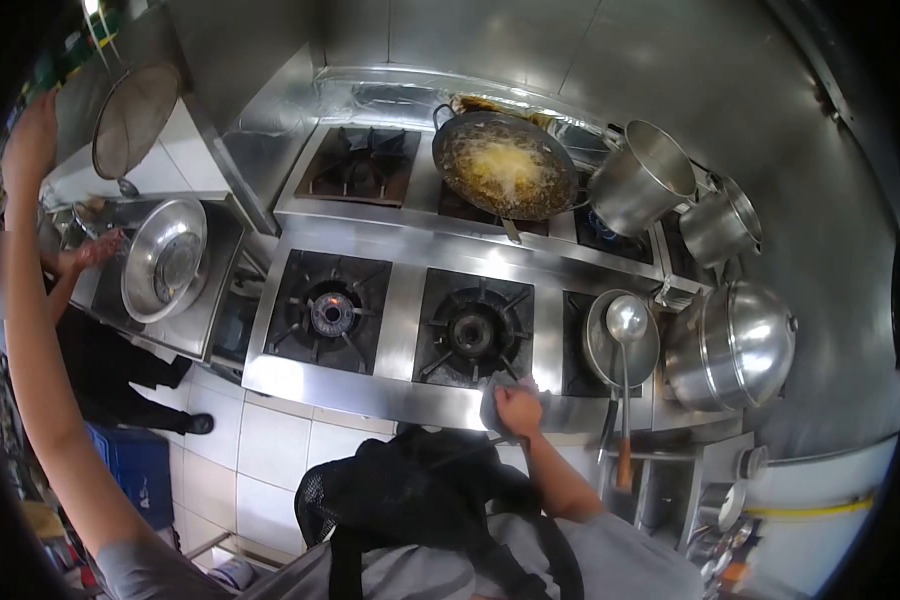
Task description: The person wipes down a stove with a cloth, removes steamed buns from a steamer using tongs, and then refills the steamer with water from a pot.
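Note:
My right hand is closed on a grey cloth at the front edge of the stove, just below the front middle burner. My left arm reaches up along the left side. At its end, my left hand is raised beside a round mesh strainer; its fingers are too blurred and dark to make out. On the back row sits a wok with bubbling, foamy yellow oil and a slotted or flat handle at its near rim.
A co-worker's hand is beside a steel bowl at left. Tall pots stand back right. A ladle rests in a pan, near a domed steel pot. The front left burner glows.

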Motion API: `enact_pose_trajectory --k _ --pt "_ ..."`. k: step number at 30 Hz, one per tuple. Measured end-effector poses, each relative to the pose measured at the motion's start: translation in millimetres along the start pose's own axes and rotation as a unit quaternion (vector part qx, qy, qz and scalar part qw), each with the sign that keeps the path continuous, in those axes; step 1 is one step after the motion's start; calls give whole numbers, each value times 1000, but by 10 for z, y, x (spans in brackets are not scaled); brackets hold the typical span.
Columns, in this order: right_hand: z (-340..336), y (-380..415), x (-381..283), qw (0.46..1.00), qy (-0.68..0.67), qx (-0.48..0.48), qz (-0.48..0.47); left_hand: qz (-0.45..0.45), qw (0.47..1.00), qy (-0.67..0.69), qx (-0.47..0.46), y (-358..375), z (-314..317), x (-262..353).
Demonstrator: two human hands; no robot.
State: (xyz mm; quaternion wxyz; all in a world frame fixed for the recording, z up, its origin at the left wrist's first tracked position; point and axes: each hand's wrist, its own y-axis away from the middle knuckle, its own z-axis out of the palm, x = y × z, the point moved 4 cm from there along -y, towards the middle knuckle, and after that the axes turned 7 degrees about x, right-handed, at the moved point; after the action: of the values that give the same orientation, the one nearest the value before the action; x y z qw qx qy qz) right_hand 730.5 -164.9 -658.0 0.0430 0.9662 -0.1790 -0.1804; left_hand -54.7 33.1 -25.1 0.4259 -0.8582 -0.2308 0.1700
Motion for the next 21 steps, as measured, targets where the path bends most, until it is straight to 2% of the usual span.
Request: enact_pose_trajectory --k 1,3,4,5,6,9,15,18,21 --pt "35 -8 13 1000 7 -8 -14 192 968 -22 160 -130 235 -76" --pt "-26 35 -35 1000 11 -5 -10 366 877 -49 306 89 211 131" --pt "-79 23 -57 1000 17 -3 -7 272 935 -106 202 207 -13 482" --pt "-93 -8 -50 1000 18 -1 -15 169 968 -160 92 300 -138 667" --pt "-75 -15 -27 1000 19 -9 -23 164 965 -143 148 353 -219 711" --pt "-33 -52 -9 998 7 -16 -54 152 967 -143 148 399 -322 784" --pt "4 -77 15 999 29 -21 -22 121 972 -133 149 482 -451 868" --pt "28 -100 65 998 13 -10 -58 132 966 -115 187 494 -449 880" --pt "38 -98 30 998 6 -7 -66 132 970 -122 164 507 -470 913"
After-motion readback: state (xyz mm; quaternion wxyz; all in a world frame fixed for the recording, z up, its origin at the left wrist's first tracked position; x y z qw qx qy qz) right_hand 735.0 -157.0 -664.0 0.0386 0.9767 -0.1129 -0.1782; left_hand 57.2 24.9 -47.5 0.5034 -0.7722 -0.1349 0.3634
